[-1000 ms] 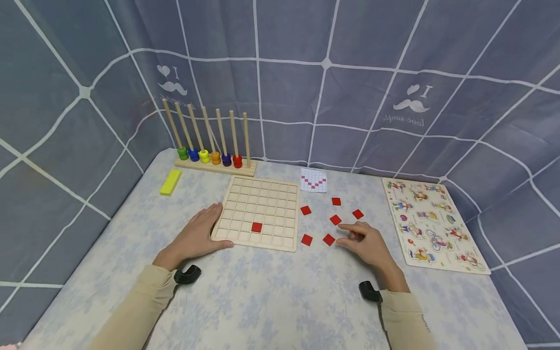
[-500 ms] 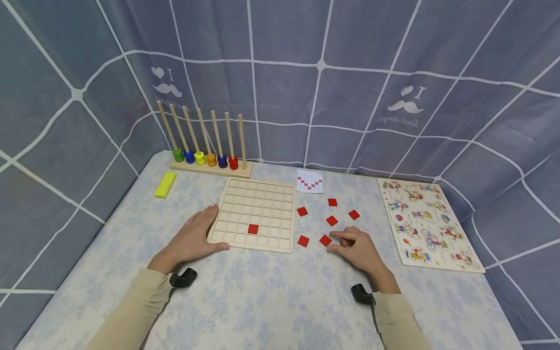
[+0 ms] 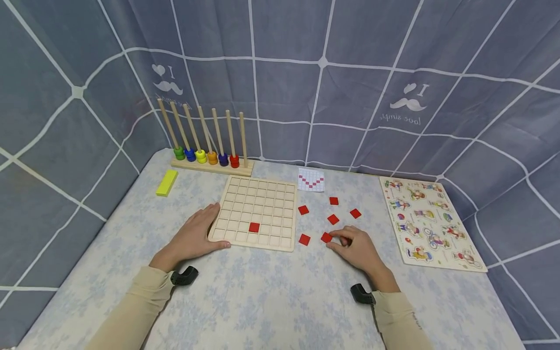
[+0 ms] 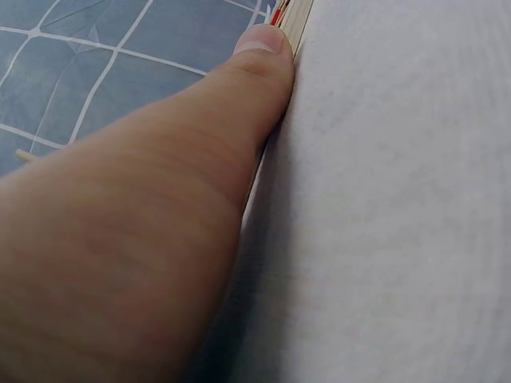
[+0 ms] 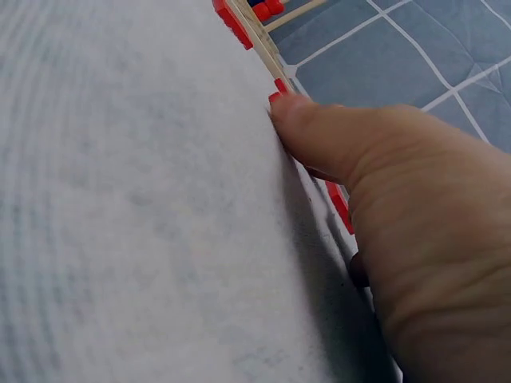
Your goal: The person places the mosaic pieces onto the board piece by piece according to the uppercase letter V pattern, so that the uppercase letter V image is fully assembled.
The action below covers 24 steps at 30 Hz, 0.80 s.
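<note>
On the worktop (image 3: 258,301), right of a wooden grid board (image 3: 262,204), a red tile (image 3: 325,237) was pinched in the nearly closed grip of the right hand (image 3: 358,247), its right corner hidden (mostly screened by the thumb in the right wrist view). The board's left edge was touched by the left hand (image 3: 191,236), fingers extended, nothing grasped.
</note>
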Tool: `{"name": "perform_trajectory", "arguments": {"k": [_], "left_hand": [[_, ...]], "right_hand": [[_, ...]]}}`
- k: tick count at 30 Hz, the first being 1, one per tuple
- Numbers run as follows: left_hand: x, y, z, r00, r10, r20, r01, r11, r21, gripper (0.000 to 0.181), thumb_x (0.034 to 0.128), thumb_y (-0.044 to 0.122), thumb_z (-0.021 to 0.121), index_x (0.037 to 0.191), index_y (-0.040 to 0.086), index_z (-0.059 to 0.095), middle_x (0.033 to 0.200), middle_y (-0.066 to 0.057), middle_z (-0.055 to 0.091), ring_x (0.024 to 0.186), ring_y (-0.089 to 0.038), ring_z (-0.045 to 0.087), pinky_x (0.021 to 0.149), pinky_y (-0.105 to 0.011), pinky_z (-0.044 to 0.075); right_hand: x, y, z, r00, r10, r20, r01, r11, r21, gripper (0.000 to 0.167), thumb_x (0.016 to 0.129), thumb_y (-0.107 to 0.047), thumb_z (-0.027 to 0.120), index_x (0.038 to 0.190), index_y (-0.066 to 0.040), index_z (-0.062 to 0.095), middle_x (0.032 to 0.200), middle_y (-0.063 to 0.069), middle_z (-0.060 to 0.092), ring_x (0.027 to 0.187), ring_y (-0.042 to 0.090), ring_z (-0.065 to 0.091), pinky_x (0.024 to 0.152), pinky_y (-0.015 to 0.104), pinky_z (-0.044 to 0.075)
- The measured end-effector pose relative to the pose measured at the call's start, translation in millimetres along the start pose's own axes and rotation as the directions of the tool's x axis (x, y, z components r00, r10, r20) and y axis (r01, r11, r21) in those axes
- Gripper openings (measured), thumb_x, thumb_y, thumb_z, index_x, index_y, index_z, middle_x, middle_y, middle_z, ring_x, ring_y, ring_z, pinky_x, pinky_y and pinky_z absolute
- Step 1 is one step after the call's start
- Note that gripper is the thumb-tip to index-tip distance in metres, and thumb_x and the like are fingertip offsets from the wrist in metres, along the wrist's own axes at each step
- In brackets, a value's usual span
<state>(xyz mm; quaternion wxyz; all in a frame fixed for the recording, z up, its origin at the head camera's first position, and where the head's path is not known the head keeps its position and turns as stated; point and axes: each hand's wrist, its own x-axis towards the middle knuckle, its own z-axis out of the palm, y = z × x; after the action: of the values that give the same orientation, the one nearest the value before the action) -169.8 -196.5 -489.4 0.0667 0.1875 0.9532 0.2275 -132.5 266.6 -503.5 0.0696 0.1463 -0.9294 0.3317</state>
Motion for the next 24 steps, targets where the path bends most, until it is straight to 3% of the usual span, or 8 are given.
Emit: {"name": "perform_trajectory", "arguments": {"k": [3, 8, 15, 24], "left_hand": [[0.0, 0.6, -0.1, 1.000, -0.002, -0.002, 0.002, 1.000, -0.005, 0.122, 0.0807, 0.068, 0.074, 0.164, 0.002, 0.014, 0.170, -0.020, 0.018, 0.158, -0.040, 0.016, 0.126, -0.060, 0.016], [0.7, 1.0, 0.4, 1.000, 0.000, -0.005, 0.000, 1.000, -0.006, 0.122, 0.0806, 0.068, 0.074, 0.164, 0.002, 0.014, 0.170, -0.020, 0.018, 0.158, -0.040, 0.017, 0.126, -0.060, 0.017], [1.0, 1.7, 1.2, 1.000, 0.001, -0.005, -0.002, 1.000, -0.007, 0.122, 0.0805, 0.068, 0.074, 0.164, 0.002, 0.014, 0.170, -0.020, 0.019, 0.158, -0.040, 0.017, 0.126, -0.060, 0.017], [0.6, 0.7, 0.6, 1.000, 0.000, -0.003, 0.000, 1.000, 0.010, 0.122, 0.0806, 0.069, 0.073, 0.164, 0.001, 0.014, 0.170, -0.020, 0.018, 0.158, -0.040, 0.017, 0.126, -0.060, 0.017]], "right_hand": [[1.0, 0.9, 0.0, 1.000, -0.022, 0.003, 0.022, 1.000, -0.023, 0.026, 0.086, -0.023, 0.083, 0.109, -0.012, 0.080, 0.069, -0.011, 0.047, 0.065, 0.002, 0.041, 0.063, 0.022, 0.038], [1.7, 1.7, -1.8, 0.999, 0.030, 0.012, -0.030, 0.999, 0.014, 0.033, 0.086, -0.023, 0.084, 0.115, -0.009, 0.078, 0.070, -0.010, 0.049, 0.064, 0.003, 0.041, 0.063, 0.022, 0.038], [1.1, -0.2, -3.9, 0.998, 0.068, 0.010, -0.068, 0.997, 0.022, 0.028, 0.085, -0.023, 0.085, 0.109, -0.010, 0.080, 0.068, -0.009, 0.050, 0.064, 0.004, 0.043, 0.062, 0.022, 0.038], [3.5, -1.9, -3.4, 0.999, 0.033, 0.016, -0.032, 0.998, -0.052, 0.020, 0.087, -0.022, 0.082, 0.103, -0.012, 0.078, 0.069, -0.010, 0.048, 0.063, 0.003, 0.041, 0.062, 0.022, 0.038]]}}
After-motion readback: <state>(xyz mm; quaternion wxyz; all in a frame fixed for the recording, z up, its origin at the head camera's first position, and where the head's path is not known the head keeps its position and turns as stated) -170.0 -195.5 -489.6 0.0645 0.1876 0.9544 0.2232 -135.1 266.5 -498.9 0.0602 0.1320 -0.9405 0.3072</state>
